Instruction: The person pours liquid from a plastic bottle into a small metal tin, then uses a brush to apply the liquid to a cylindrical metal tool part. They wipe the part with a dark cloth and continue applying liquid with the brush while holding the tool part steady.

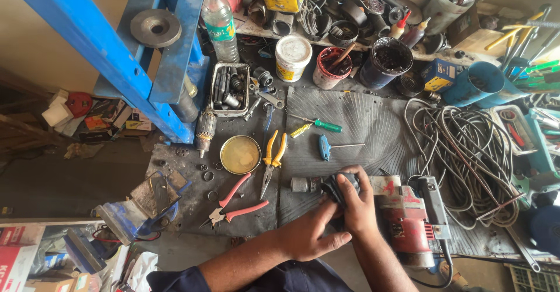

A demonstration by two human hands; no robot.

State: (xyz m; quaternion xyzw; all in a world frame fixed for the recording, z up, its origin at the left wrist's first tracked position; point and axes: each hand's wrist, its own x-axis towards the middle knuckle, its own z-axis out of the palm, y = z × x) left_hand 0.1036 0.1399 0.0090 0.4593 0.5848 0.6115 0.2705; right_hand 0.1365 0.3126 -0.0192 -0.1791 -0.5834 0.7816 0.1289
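A red and grey power drill (402,210) lies on the ribbed black mat (350,117), its metal chuck (303,184) pointing left. My right hand (356,201) grips the drill's black front housing (335,187) from above. Against the near side of that same housing presses my left hand (309,234), fingers together. The drill's cord runs toward the coil of grey cable (466,152) on the right.
Left of my hands lie red-handled pliers (233,207), yellow-handled pliers (273,158) and a round brass tin (240,154). A green screwdriver (318,124) and a blue T-handle tool (332,147) lie beyond. Tubs, a bottle (220,24), a parts tray (229,88) and a blue vise (134,210) crowd the bench.
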